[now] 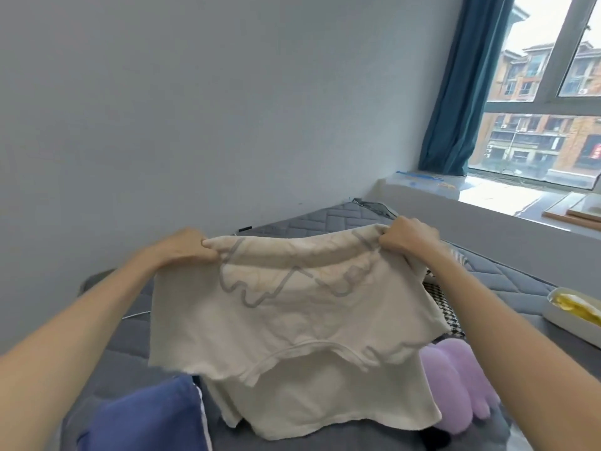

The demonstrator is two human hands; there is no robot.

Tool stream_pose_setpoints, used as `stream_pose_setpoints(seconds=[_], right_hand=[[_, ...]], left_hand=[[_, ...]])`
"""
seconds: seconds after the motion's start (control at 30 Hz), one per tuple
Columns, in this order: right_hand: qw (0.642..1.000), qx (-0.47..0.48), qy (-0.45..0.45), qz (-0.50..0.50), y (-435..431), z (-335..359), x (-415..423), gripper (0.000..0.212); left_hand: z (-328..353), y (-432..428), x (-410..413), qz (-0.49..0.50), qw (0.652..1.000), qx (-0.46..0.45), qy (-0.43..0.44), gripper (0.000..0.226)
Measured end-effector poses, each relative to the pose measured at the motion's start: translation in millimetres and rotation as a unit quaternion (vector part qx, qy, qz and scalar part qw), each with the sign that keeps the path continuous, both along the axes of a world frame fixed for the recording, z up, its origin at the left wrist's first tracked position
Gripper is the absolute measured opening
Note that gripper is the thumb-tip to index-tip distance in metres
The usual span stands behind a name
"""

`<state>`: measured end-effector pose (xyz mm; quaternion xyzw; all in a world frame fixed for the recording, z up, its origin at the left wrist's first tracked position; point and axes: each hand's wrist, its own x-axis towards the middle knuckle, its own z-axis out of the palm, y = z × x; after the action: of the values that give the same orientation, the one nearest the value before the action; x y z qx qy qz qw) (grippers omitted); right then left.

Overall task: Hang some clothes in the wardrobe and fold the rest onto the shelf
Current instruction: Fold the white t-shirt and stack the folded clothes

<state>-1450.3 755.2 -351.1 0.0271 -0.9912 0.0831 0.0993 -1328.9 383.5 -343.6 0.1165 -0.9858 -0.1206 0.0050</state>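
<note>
Left hand [187, 247] pinches, right hand [410, 237] clutches cream shirt [292, 320] top fold; long axis crosswise, neckline apparently pointing down

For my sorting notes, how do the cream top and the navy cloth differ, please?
The cream top is held up by the left hand and right hand; the navy cloth lies untouched on the grey bed. The cream top hangs spread out; the navy cloth is bunched. Both are soft fabric.
</note>
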Motion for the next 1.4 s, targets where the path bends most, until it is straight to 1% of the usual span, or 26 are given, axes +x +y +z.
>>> stream_pose_setpoints(seconds=[0.1, 0.13, 0.17, 0.2, 0.3, 0.4, 0.47, 0.57, 0.67, 0.7, 0.77, 0.8, 0.87, 0.9, 0.93, 1.03, 1.13, 1.17, 1.23, 1.27, 1.33, 1.4], right_hand=[[0.999, 0.041, -0.003, 0.012, -8, -19, -16, 0.027], [0.998, 0.056, 0.003, 0.017, -12, -25, -22, 0.028], [0.997, 0.071, 0.005, 0.022, -16, -30, -28, 0.028], [0.997, 0.078, 0.006, 0.026, -20, -35, -34, 0.027], [0.998, 0.058, 0.013, 0.030, -30, -48, -54, 0.024], [0.999, 0.025, 0.038, 0.026, -35, -66, -68, 0.021], [0.998, 0.018, 0.060, 0.026, -37, -83, -74, 0.017], [0.996, 0.026, 0.072, 0.041, -38, -122, -70, 0.013], [0.993, 0.052, 0.074, 0.074, -37, -169, -51, 0.012], [0.992, 0.070, 0.065, 0.081, -36, -184, -42, 0.014], [0.987, 0.128, 0.015, 0.097, -34, -214, -25, 0.021], [0.982, 0.154, -0.021, 0.108, -32, -229, -17, 0.022], [0.971, 0.193, -0.091, 0.111, -28, -254, 0, 0.016], [0.965, 0.214, -0.114, 0.103, -26, -264, 7, 0.014], [0.960, 0.230, -0.130, 0.095, -24, -273, 13, 0.018], [0.946, 0.258, -0.164, 0.103, -20, -289, 20, 0.029], [0.932, 0.299, -0.170, 0.112, -21, -288, 20, 0.034], [0.930, 0.309, -0.164, 0.111, -23, -287, 19, 0.034], [0.927, 0.320, -0.159, 0.111, -25, -286, 16, 0.036], [0.923, 0.325, -0.176, 0.108, -24, -286, 15, 0.040], [0.899, 0.342, -0.250, 0.107, -25, -286, 13, 0.052], [0.868, 0.360, -0.323, 0.117, -31, -282, 12, 0.063]], left_hand=[[-17, -3, -16, 0.011, 0.999, -0.009, -0.034, 0.036], [-25, -5, -24, 0.004, 0.999, -0.027, -0.041, 0.030], [-33, -8, -33, -0.002, 0.998, -0.053, -0.036, 0.020], [-40, -10, -40, -0.001, 0.996, -0.082, -0.020, 0.012], [-61, -17, -60, 0.018, 0.989, -0.137, 0.046, 0.019], [-80, -18, -76, 0.024, 0.979, -0.153, 0.133, 0.022], [-94, -16, -83, 0.025, 0.972, -0.163, 0.165, 0.029], [-125, -11, -83, 0.015, 0.967, -0.194, 0.165, 0.033], [-164, -7, -68, -0.009, 0.972, -0.197, 0.129, 0.038], [-178, -4, -60, -0.019, 0.976, -0.193, 0.101, 0.040], [-203, 3, -43, -0.046, 0.982, -0.182, 0.019, 0.043], [-213, 8, -36, -0.058, 0.982, -0.178, -0.021, 0.041], [-230, 18, -23, -0.073, 0.977, -0.181, -0.084, 0.032], [-238, 23, -17, -0.077, 0.974, -0.185, -0.109, 0.031], [-246, 27, -12, -0.076, 0.971, -0.185, -0.129, 0.032], [-267, 32, -1, -0.080, 0.965, -0.168, -0.183, 0.042], [-281, 29, 5, -0.101, 0.943, -0.172, -0.267, 0.062], [-284, 28, 5, -0.102, 0.943, -0.162, -0.274, 0.066], [-288, 23, 1, -0.105, 0.951, -0.138, -0.257, 0.069], [-290, 22, -2, -0.099, 0.957, -0.124, -0.243, 0.070], [-291, 22, -7, -0.056, 0.974, -0.087, -0.200, 0.062], [-295, 24, -13, 0.017, 0.992, -0.029, -0.119, 0.047]])
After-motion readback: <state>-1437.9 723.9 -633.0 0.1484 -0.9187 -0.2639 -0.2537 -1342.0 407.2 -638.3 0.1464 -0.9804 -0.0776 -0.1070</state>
